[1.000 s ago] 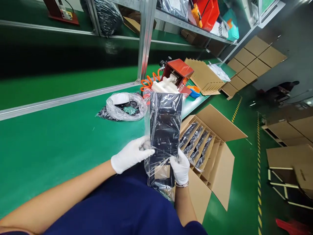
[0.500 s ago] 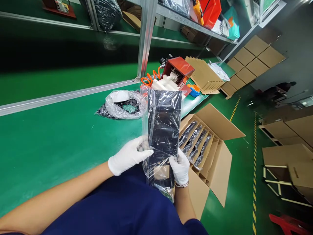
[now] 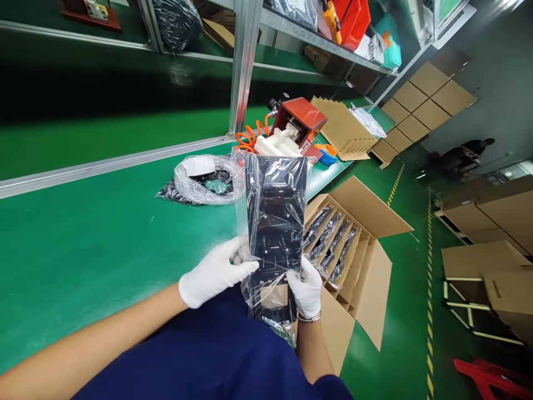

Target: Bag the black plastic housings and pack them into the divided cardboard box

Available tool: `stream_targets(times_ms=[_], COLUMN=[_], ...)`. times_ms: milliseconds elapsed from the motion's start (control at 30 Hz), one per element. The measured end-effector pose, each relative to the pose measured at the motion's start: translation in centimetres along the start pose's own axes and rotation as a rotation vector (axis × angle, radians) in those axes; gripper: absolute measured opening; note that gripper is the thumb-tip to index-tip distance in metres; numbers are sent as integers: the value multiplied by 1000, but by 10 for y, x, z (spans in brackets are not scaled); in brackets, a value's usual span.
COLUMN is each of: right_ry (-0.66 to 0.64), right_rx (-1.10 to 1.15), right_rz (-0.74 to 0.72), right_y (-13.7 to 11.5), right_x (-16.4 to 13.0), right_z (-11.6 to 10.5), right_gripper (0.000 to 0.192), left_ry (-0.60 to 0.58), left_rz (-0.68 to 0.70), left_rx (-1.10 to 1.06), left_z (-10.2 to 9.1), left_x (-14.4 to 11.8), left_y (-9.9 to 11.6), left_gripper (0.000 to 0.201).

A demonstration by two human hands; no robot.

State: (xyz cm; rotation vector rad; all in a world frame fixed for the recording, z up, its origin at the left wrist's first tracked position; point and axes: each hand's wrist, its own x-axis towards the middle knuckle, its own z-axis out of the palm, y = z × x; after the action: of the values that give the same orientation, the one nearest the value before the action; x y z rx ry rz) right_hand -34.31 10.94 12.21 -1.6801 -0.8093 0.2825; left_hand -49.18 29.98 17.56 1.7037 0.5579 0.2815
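A black plastic part in a clear bag is standing upright in the air above the near edge of the green table, between the person's body and an open cardboard box sitting just off the table's right edge. The left hand, in a white glove, is gripping the bag's left side low down, its fingers closed over the plastic film. The right hand, also gloved, is clamping the lower right corner of the bagged part from below, with a bracelet showing at the wrist. Inside the box, cardboard dividers are separating rows of similar bagged black parts. Farther back on the table, a crumpled clear bag holding dark pieces is lying near the aluminium rail. Toward the table's far right corner a red fixture with an orange coiled hose is standing beside a stack of cardboard divider sheets.
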Motion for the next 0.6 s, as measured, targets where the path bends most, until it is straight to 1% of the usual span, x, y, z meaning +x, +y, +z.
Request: stream_targets(times_ms=[133,333,500,600], right_ry=[-7,-2,-19,-18], right_rx=[-1,3,40,53], right_rz=[-15,40,84,107], right_y=[0,-6,-17,-20], right_x=[0,4,14,18], right_z=[-2,-2,2,2], right_gripper=[45,43,45,45], left_ry=[-21,-18,-4,0], left_rz=[-16,-20,4,7], left_rx=[-23,-43,-158,-225], left_z=[1,-1,-2,-1], left_x=[-2,0,9,12], left_y=[-2,-1,-1,0], left_gripper=[46,47,45,48])
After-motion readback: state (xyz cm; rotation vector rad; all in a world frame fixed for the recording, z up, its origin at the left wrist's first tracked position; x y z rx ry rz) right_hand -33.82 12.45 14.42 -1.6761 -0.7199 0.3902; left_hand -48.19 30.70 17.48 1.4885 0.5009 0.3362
